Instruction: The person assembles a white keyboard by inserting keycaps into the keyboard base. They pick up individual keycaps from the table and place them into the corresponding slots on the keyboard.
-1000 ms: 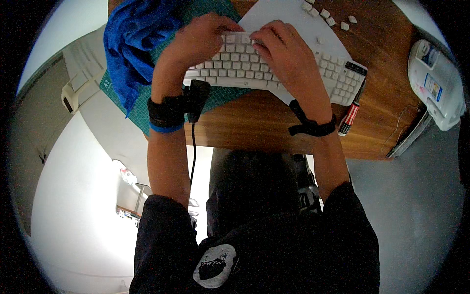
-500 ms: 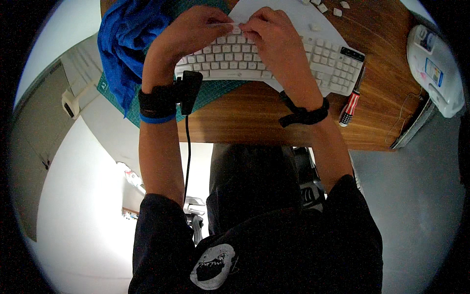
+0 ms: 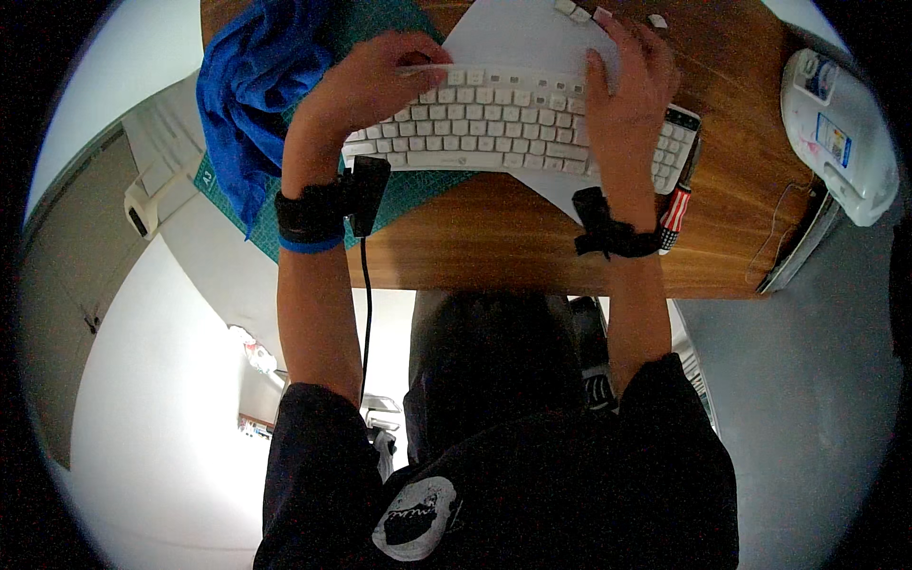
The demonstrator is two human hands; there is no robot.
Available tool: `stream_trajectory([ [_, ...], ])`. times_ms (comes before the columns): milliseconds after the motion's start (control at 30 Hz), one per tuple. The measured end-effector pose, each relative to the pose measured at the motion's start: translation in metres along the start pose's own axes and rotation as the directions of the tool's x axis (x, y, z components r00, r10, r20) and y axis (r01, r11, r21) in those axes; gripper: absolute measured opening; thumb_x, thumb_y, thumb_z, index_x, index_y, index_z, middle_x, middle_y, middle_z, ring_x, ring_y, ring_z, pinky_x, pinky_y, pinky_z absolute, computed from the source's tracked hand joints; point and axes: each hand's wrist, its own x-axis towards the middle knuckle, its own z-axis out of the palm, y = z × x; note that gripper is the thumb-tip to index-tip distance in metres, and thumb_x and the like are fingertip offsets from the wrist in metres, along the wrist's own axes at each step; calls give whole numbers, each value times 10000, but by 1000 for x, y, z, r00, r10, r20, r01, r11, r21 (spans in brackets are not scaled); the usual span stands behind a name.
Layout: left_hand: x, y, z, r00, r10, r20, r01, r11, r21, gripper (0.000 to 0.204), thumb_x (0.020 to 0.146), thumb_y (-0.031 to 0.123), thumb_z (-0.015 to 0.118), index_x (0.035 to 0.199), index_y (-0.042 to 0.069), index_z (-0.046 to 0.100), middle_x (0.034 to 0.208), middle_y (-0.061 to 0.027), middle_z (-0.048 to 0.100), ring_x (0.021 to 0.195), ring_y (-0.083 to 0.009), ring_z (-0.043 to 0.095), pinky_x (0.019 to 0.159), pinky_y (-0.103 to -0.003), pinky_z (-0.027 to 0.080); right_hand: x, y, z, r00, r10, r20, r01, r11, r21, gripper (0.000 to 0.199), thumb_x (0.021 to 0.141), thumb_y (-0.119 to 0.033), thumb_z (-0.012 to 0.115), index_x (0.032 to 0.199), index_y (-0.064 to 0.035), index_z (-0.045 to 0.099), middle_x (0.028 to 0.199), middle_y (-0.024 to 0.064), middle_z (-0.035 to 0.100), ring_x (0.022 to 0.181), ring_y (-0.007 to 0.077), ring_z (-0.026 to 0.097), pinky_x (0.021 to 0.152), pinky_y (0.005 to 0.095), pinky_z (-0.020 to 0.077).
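Observation:
A white keyboard [image 3: 456, 143] lies across the desk, with several dark key sockets bare along its far row. My left hand [image 3: 375, 81] grips the keyboard's far left edge, fingers curled there and the thumb by the far-row keys. Past the far edge, my right hand [image 3: 635, 81] reaches over the keyboard's right part, thumb spread from the fingers. Its fingertips are beside loose white keycaps [image 3: 572, 10] at the top of the view. Whether a fingertip touches one is hard to make out. The right hand covers some of the keys.
White paper [image 3: 513, 38] and a green cutting mat [image 3: 399, 195] lie under the keyboard. A blue cloth [image 3: 252, 104] is bunched at the left. A screwdriver with a striped handle [image 3: 675, 214] rests right of the keyboard. A white plastic jug [image 3: 836, 133] stands far right.
My right hand has left the far row of keys beside my left hand and moved right toward the loose keycaps, its fingers spreading. My left hand stays at the keyboard's edge.

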Motion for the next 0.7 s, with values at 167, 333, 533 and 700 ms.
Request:
stream_trajectory([
  [167,-11,4,-7,976,217,15,-215,954,209,409,933,198,826,1312,94,709,1299,-104,717,1263,-276,663,1101,-406,522,-2,26,-2,963,222,156,-253,940,228,317,1011,-173,712,1326,-135,716,1262,132,662,1090,309,670,941,453,558],
  [333,-5,3,1,996,77,-35,-62,949,309,497,901,365,851,1311,133,693,1294,-132,693,1276,-350,630,1095,-430,503,-1,44,6,953,198,231,-257,931,261,283,1014,-173,711,1288,-106,720,1097,116,704,965,270,711,874,411,580],
  [533,-13,26,30,955,60,-289,90,873,480,554,860,580,822,1221,181,689,1244,-148,668,1188,-423,618,1011,-573,487,9,24,-2,927,265,267,-343,887,309,311,977,-213,770,1261,-92,731,1130,113,715,986,250,713,882,400,583],
  [700,-10,29,35,939,49,-341,123,877,465,517,866,617,794,1175,221,674,1199,-149,661,1177,-452,601,961,-632,470,9,27,6,930,229,288,-305,918,255,368,935,-256,825,1254,-98,734,1154,108,715,1013,246,701,889,397,580],
])
